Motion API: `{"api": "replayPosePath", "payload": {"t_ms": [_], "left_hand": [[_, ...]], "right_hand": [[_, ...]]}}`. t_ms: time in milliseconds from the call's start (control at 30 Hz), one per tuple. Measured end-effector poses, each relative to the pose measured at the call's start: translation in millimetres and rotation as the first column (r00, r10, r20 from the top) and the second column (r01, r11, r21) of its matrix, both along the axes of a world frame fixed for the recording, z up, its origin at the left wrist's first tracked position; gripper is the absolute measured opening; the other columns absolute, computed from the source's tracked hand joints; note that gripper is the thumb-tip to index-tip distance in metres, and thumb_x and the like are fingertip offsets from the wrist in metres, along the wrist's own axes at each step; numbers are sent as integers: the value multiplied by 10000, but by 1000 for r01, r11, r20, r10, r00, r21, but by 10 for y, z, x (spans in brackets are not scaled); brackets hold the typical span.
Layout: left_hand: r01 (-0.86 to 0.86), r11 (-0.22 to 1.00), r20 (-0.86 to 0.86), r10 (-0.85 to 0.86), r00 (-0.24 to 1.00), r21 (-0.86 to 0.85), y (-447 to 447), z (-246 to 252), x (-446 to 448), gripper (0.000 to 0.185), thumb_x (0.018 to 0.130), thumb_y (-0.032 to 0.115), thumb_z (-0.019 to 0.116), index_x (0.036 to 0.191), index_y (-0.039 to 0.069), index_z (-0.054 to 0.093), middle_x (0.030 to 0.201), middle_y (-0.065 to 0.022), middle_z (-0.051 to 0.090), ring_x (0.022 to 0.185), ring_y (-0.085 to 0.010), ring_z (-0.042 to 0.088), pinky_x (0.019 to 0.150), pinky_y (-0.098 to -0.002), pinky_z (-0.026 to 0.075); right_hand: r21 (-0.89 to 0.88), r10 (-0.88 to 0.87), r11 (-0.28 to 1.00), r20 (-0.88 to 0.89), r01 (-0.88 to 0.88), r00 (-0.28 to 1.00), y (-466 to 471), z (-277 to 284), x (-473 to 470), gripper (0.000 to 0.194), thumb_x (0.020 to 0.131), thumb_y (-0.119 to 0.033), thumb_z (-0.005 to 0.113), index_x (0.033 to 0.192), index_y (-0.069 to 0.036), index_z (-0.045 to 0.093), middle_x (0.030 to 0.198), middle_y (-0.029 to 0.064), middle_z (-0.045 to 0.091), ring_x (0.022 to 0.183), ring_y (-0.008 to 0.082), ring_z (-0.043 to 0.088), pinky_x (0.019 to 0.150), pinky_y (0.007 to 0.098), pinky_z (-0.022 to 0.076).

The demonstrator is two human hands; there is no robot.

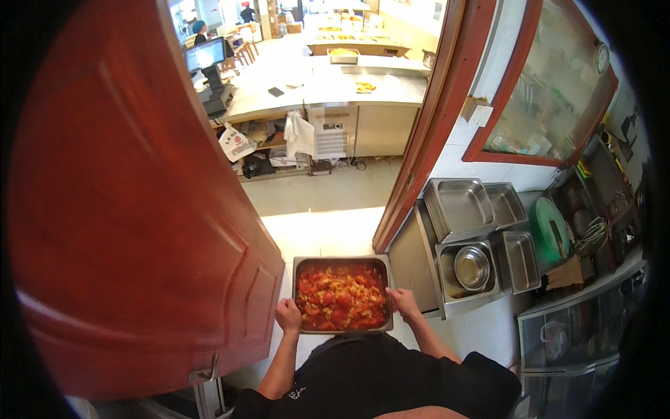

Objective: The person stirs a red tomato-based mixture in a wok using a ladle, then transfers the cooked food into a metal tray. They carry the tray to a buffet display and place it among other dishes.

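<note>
Held level in front of my body is a rectangular stainless steel food pan [343, 332]. It is filled with a red and yellow cooked dish [340, 296] that looks like tomato and scrambled egg. My left hand [288, 315] grips the left rim of the pan near its front corner. On the opposite side, my right hand [404, 302] holds the right rim. The fingers of both hands are partly hidden by the rim. The pan is in line with an open doorway, between the door's edge and the steel table.
A red wooden door [157, 220] stands ajar on the left; its red frame [413, 173] rises at right. Stacked steel pans [460, 209] and a green basin [548, 230] sit on a steel table. Beyond the doorway is a counter [324, 94] with a screen [205, 54]. A person [199, 32] is farther back.
</note>
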State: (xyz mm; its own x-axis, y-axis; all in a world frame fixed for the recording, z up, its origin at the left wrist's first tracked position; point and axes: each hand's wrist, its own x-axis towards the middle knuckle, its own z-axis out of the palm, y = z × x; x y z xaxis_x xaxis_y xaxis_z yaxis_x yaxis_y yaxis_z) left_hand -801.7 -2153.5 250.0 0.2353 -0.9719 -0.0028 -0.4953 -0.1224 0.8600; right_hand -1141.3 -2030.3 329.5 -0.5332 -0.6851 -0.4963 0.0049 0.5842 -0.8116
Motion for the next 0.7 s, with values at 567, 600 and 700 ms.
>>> {"api": "replayPosePath", "payload": {"t_ms": [567, 600, 700], "left_hand": [[-86, 984, -86, 101, 991, 157, -2939, -434, -1259, 324, 917, 262, 537, 746, -3, 610, 744, -262, 618, 710, -459, 624, 619, -501, 466], [-97, 985, -85, 110, 990, 143, -3077, -488, -1342, 324, 915, 261, 538, 743, -4, 610, 739, -262, 616, 709, -457, 626, 618, -500, 466], [-122, 984, -75, 132, 988, 126, -3525, -674, -1506, 326, 910, 261, 541, 734, -4, 610, 724, -261, 612, 702, -454, 629, 612, -499, 465]], "right_hand": [[-35, 21, 999, 98, -18, 995, -3231, -470, -1304, 370, 940, -298, 710, 687, -76, 555, 621, -19, 531, 519, 85, 495, 451, 281, 404], [-52, 15, 999, 102, -10, 995, -3394, -509, -1362, 371, 941, -294, 709, 683, -78, 553, 614, -21, 525, 509, 83, 488, 443, 280, 398], [-74, 6, 997, 104, 2, 995, -3922, -726, -1504, 353, 943, -286, 706, 695, -83, 559, 599, -26, 512, 480, 77, 464, 426, 265, 377]]}}
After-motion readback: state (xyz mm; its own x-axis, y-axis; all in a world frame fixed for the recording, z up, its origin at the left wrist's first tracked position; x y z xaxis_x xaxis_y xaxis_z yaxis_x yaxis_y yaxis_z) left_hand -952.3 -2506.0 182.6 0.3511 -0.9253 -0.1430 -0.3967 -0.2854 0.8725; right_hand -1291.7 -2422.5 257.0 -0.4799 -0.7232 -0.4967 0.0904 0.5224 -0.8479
